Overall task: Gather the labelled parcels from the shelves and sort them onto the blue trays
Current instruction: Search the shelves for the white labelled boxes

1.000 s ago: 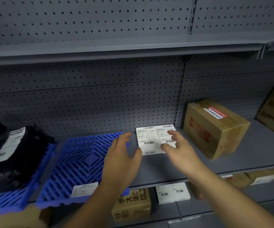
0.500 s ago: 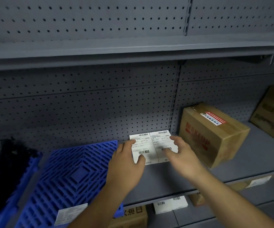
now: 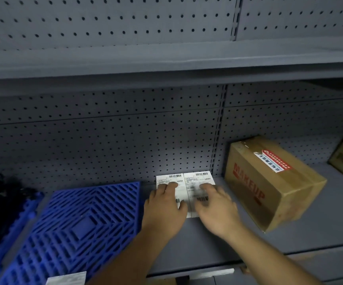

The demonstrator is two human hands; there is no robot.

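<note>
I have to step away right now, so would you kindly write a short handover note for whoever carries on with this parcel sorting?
Left hand and right hand: both lie flat, fingers extended, on the white labelled parcel on the grey shelf; neither grips it yet.
Blue tray lies just left of that parcel and carries only a paper label at its front edge.
MAKEUP carton stands to the right, untouched.
Done: parcel reached.
Left: lift it, place it on a tray, then go on with the other parcels.

A stockroom or warehouse: grey pegboard shelves point(image 3: 166, 64), cardboard boxes point(image 3: 269, 182), barcode labels point(image 3: 187, 182) and a blue tray point(image 3: 80, 223).
</note>
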